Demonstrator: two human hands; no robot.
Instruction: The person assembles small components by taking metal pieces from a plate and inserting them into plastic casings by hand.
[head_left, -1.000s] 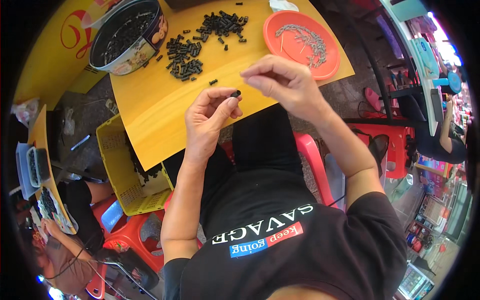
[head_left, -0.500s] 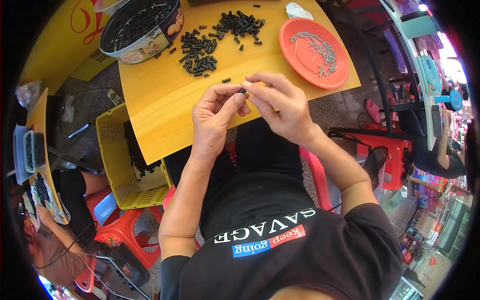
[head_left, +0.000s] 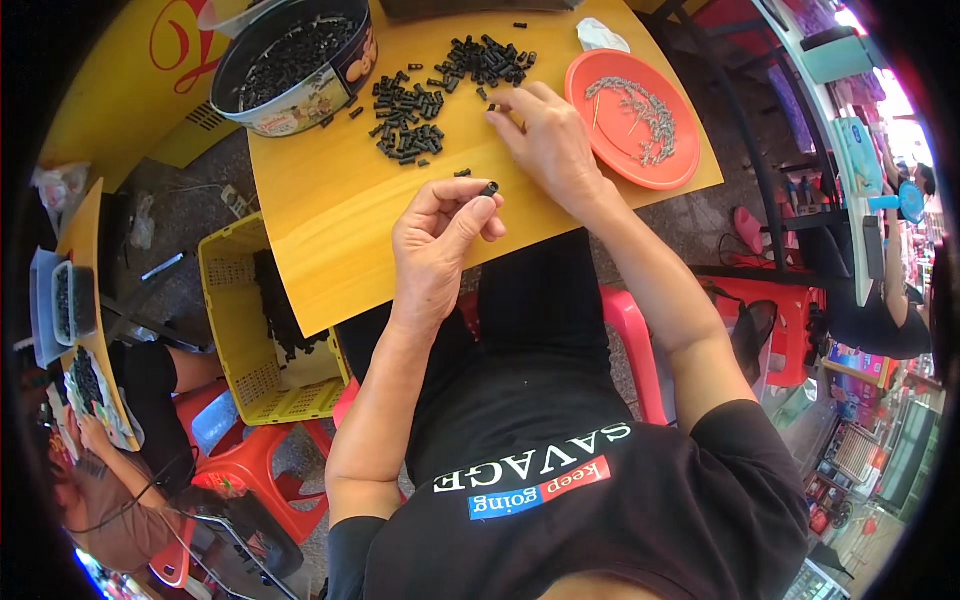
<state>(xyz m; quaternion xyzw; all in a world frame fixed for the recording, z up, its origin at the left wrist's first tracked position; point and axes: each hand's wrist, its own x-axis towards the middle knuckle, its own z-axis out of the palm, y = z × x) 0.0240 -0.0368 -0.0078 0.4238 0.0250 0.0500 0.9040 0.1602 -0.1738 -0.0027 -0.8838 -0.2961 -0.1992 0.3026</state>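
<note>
My left hand point(head_left: 437, 235) is closed, pinching a short black plastic tube point(head_left: 489, 189) upright between thumb and forefinger, its hollow end turned up. My right hand point(head_left: 552, 140) reaches over the table, thumb and forefinger round another small black plastic piece point(head_left: 492, 107); its other fingers are curled. Just beyond lies a heap of similar black pieces point(head_left: 480, 62), with a second heap point(head_left: 408, 115) to its left. One single piece point(head_left: 462, 173) lies near my left fingertips. Right of my right hand sits a red plate point(head_left: 683, 165) holding small grey metal parts point(head_left: 655, 115) and thin sticks.
A round tin point(head_left: 290, 120) full of black pieces stands at the table's far left. Crumpled white tissue point(head_left: 602, 36) lies behind the plate. Beside the yellow table point(head_left: 330, 240) stands a yellow crate point(head_left: 235, 330). Another person's arm point(head_left: 120, 455) works at a table far left.
My right hand has left my left hand and moved up the table to a loose black piece. The left hand keeps its tube, now more plainly visible. The view has shifted slightly.
</note>
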